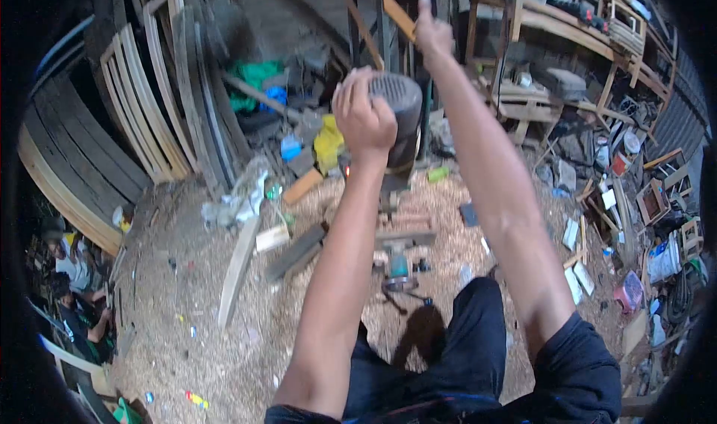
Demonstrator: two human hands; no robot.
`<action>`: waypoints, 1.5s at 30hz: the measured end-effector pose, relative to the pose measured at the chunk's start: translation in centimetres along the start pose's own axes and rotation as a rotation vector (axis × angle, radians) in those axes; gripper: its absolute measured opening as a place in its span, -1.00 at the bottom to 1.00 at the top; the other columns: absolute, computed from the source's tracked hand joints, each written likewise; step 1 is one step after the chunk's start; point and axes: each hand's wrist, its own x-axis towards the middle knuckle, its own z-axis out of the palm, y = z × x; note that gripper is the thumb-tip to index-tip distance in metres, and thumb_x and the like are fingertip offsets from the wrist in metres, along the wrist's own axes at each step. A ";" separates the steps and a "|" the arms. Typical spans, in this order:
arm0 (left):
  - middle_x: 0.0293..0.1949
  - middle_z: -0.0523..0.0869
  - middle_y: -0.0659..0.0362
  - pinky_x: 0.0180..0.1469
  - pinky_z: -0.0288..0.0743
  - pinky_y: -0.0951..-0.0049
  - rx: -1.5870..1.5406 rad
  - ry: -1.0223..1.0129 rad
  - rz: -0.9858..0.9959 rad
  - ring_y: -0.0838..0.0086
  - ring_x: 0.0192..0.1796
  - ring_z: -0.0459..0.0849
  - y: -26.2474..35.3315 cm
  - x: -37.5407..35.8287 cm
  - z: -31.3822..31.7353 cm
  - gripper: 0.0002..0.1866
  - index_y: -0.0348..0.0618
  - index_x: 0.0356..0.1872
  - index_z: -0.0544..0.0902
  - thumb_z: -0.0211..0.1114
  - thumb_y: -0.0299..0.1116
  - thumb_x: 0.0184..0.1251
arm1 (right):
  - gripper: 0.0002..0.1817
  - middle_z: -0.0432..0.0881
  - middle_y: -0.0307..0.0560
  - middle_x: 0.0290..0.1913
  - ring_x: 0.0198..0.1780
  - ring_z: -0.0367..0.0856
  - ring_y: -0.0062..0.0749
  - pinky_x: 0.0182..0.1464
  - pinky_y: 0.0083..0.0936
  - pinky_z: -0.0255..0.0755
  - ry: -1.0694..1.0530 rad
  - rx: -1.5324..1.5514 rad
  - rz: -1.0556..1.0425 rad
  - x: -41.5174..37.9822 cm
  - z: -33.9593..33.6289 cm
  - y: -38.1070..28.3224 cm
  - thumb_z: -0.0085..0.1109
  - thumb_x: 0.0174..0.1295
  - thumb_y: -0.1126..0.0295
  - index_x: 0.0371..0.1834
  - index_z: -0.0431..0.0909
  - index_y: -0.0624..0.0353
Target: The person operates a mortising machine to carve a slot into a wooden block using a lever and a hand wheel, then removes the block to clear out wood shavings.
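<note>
My left hand [364,118] rests against the top edge of a dark cylindrical motor housing [403,122] with a vented round cap, its fingers curled over the side. My right arm reaches farther forward. My right hand [435,39] is closed with the thumb pointing up, beside the lower end of an orange-brown wooden strip [399,17]; the strip seems to run into its grip, though the far side of the fingers is hidden. Below the motor, on the ground near my feet, lies a power tool with a teal body [399,266].
Wood shavings cover the ground [194,282]. Loose boards [239,271] lie left of my legs; curved wooden frames [142,103] lean at the left. Two people [78,297] are at the far left. Scrap, buckets [663,260] and a wooden rack [567,32] fill the right.
</note>
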 end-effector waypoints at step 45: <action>-0.24 0.78 0.05 0.09 0.48 0.19 -0.059 0.046 0.098 0.08 -0.10 0.70 -2.2 -3.9 0.2 -0.74 -0.20 -0.43 0.67 -0.03 -0.45 0.09 | -0.62 0.42 -0.12 -0.46 -0.32 0.34 -0.39 -0.17 -0.43 0.19 -0.312 0.719 -0.260 -26.8 -15.7 7.7 -0.17 0.34 0.16 -0.55 0.38 0.19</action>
